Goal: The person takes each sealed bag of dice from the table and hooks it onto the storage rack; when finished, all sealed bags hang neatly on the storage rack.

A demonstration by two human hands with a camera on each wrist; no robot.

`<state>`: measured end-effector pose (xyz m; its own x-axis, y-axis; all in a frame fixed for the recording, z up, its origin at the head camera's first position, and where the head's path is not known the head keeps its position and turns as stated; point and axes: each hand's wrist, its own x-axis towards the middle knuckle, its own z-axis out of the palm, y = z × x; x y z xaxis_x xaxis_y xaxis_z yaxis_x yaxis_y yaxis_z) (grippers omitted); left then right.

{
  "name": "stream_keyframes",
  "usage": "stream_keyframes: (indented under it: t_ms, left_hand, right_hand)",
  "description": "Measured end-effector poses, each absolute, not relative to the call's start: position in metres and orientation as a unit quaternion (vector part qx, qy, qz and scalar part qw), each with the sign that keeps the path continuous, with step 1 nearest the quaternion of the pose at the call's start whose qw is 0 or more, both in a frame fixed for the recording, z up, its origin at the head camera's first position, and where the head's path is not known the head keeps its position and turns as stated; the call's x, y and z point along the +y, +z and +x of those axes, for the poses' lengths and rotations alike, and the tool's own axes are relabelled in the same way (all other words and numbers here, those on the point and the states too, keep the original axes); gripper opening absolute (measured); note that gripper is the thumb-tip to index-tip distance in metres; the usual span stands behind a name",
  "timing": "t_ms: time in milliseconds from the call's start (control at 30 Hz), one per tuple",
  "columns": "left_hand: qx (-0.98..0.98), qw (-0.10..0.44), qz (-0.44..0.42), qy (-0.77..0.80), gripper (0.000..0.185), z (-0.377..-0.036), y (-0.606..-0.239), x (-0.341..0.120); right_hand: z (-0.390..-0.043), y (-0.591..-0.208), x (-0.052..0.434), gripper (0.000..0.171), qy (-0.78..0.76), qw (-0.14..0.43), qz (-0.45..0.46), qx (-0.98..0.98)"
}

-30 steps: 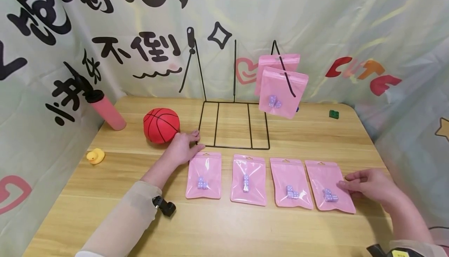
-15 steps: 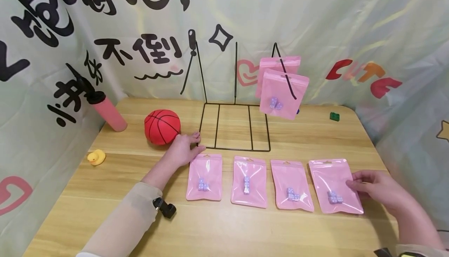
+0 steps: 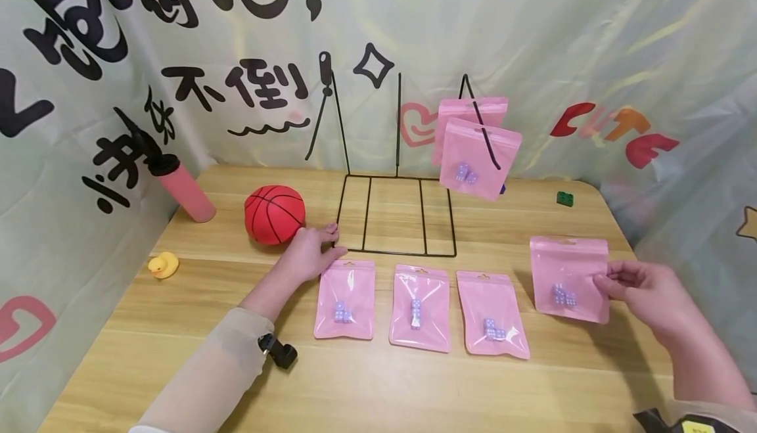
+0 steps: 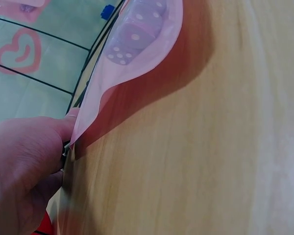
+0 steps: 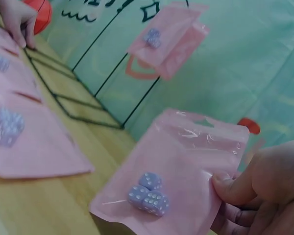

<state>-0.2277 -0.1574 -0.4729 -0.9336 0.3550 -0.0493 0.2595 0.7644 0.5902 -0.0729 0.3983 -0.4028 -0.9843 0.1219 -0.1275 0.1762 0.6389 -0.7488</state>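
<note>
Right hand (image 3: 647,296) pinches a pink pouch (image 3: 570,274); left hand (image 3: 307,252) grips a wire rack (image 3: 390,252)

Thumb and fingers of the right hand close on one side edge of the pouch, which is raised off the table (image 3: 355,393), tilted, with purple dice (image 3: 564,296) low inside. Left thumb and fingers hold the rack's near left corner.

Between the hands, three other pouches (image 3: 432,292) lie in a row, the first just below the left thumb. Beyond the right hand and to its left, two hanging pouches (image 3: 480,154) share one rack arm; a green brick (image 3: 564,198) lies farther beyond that hand. Just beyond the left hand sits a red ball (image 3: 275,215); well to that hand's left are a yellow duck (image 3: 164,265) and a pink cylinder (image 3: 190,196).
</note>
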Motion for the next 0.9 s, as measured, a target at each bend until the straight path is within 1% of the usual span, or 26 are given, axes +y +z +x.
stream_keyframes:
  t_ms: [133, 200, 433, 633, 733, 900]
  left_hand:
    - [0.936, 0.080, 0.162, 0.301, 0.052, -0.228, -0.473, -0.157]
    - [0.936, 0.081, 0.163, 0.301, 0.052, -0.228, -0.473, -0.157]
    - [0.935, 0.076, 0.167, 0.303, 0.052, -0.229, -0.475, -0.157]
    - [0.936, 0.072, 0.166, 0.303, 0.052, -0.229, -0.476, -0.158]
    - [0.935, 0.071, 0.167, 0.304, 0.052, -0.229, -0.477, -0.158]
    - [0.934, 0.066, 0.174, 0.305, 0.052, -0.229, -0.477, -0.159]
  right_hand:
    - [-0.077, -0.391, 0.391, 0.011, -0.462, 0.001, 0.077, 0.884]
    - [-0.079, -0.385, 0.387, 0.007, -0.483, -0.016, 0.070, 0.873]
    - [-0.080, -0.361, 0.363, 0.007, -0.490, -0.063, 0.042, 0.868]
    - [-0.082, -0.346, 0.338, 0.011, -0.495, -0.100, 0.014, 0.863]
    - [-0.082, -0.339, 0.327, 0.013, -0.503, -0.108, -0.004, 0.858]
    - [-0.084, -0.330, 0.306, 0.010, -0.508, -0.112, -0.034, 0.853]
